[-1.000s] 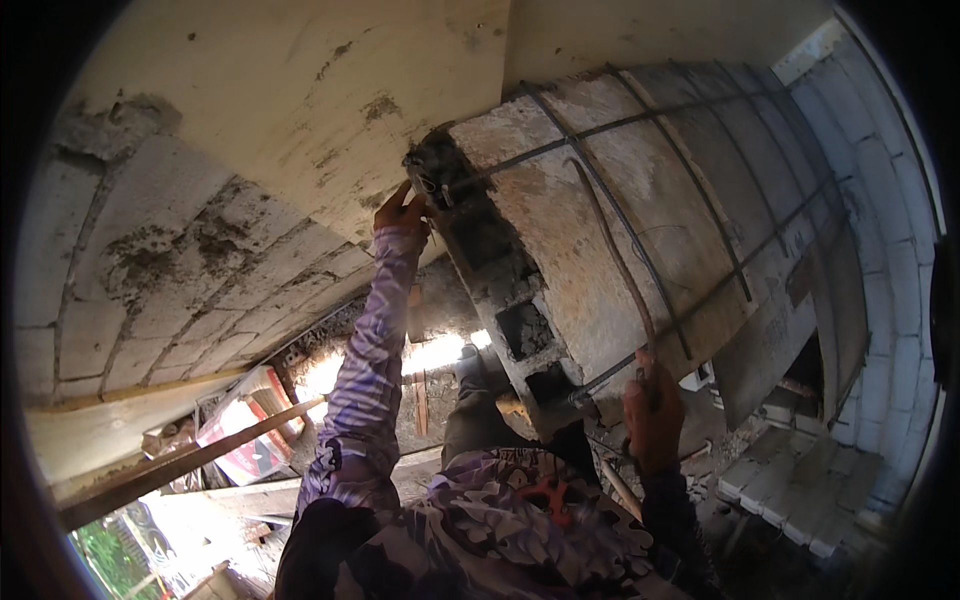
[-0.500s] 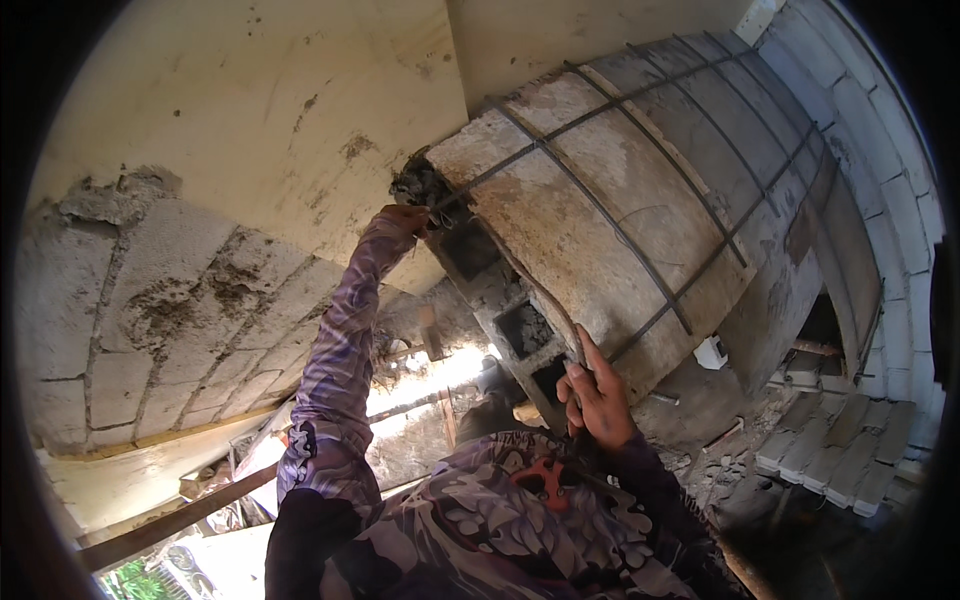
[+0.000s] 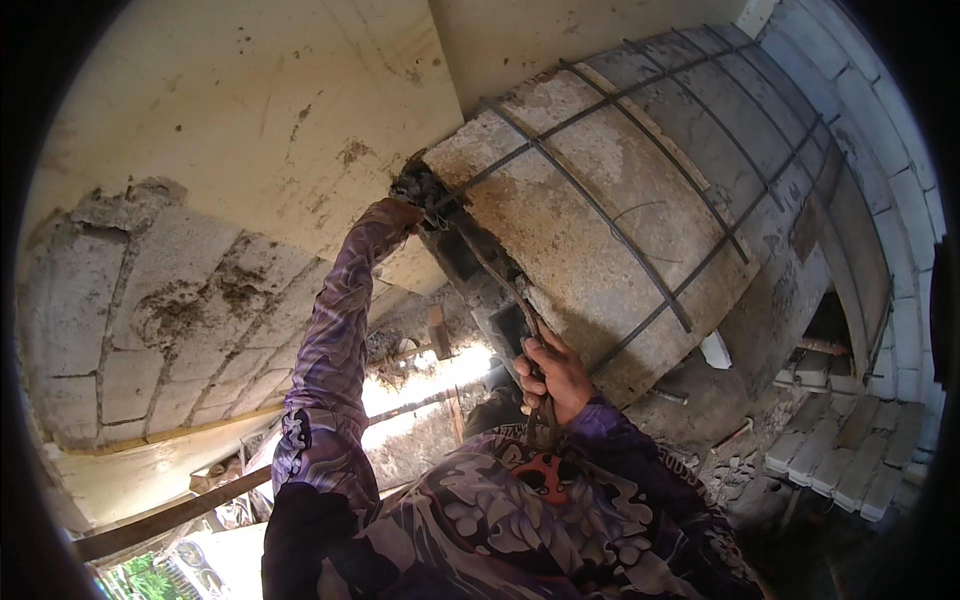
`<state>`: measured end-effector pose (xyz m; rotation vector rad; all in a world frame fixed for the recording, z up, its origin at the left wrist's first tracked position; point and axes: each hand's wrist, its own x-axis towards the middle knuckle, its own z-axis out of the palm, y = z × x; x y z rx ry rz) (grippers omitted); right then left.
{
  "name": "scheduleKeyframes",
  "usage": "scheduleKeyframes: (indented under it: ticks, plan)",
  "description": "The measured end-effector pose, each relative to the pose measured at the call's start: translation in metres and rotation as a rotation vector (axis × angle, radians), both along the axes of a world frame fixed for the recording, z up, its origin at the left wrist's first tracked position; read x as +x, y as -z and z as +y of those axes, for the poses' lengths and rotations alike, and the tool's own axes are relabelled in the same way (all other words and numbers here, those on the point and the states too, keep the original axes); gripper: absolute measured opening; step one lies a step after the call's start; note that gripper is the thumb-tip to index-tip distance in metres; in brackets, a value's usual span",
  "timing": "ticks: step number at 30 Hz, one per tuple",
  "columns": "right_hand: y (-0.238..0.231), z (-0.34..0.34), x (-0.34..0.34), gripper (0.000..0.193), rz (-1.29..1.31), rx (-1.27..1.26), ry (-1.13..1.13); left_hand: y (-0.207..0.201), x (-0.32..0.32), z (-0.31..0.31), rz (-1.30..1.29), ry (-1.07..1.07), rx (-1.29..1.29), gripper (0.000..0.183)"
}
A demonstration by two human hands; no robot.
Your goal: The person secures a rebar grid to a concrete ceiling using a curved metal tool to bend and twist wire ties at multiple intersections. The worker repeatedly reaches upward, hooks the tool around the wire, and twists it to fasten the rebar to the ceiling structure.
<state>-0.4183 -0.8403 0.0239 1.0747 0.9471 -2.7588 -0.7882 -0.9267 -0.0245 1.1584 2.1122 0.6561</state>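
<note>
My left hand (image 3: 405,213) reaches to the end of a steel reinforcing bar (image 3: 497,163), beside a rough dark hole at the wall. Its fingers look closed there; what they pinch is too small to make out. In my right hand (image 3: 556,374) is a long, thin, brown bent rod (image 3: 500,277), with the fingers wrapped around it. The rod runs up along the broken edge of the slab toward my left hand. Its upper end is hard to see against the dark edge. Hollow concrete blocks (image 3: 483,297) with square openings lie just under this edge.
A grid of reinforcing bars (image 3: 640,248) lies over stained boards (image 3: 600,200) sloping up to the right. A pale panel (image 3: 300,110) and a block wall (image 3: 165,320) stand on the left. Stacked narrow slabs (image 3: 845,450) lie at lower right. A wooden beam (image 3: 180,515) crosses lower left.
My right hand has moved left and slightly up with the rod, which now lies closer along the slab edge. The left hand stays at the bar end, shifted only slightly.
</note>
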Motion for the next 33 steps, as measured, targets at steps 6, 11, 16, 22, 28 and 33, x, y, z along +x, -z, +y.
scheduleKeyframes:
  ticks: [6, 11, 16, 22, 28, 33]
  plan:
    - [0.015, 0.007, 0.01, 0.024, 0.042, -0.202, 0.003, 0.047, -0.013, -0.018, -0.361, 0.249, 0.759, 0.026]
    - [0.037, 0.021, 0.022, 0.022, 0.081, -0.436, -0.01, 0.054, 0.019, -0.004, 0.059, -0.303, 0.199, 0.025]
    - [0.049, 0.028, 0.025, 0.028, 0.05, -0.275, -0.158, 0.066, 0.054, -0.015, -0.179, -0.784, 0.231, 0.022]
    - [0.061, 0.039, 0.03, 0.039, 0.264, -0.738, -0.187, 0.125, 0.074, 0.005, -0.451, -1.008, 0.347, 0.022]
    - [0.046, 0.053, 0.027, 0.043, 0.19, -0.35, -0.313, 0.107, 0.083, 0.031, -0.097, -0.908, -0.076, 0.033]
    - [0.011, 0.066, 0.008, 0.06, -0.004, 0.503, -0.532, 0.096, 0.097, 0.051, -0.306, -1.135, -0.091, 0.036]
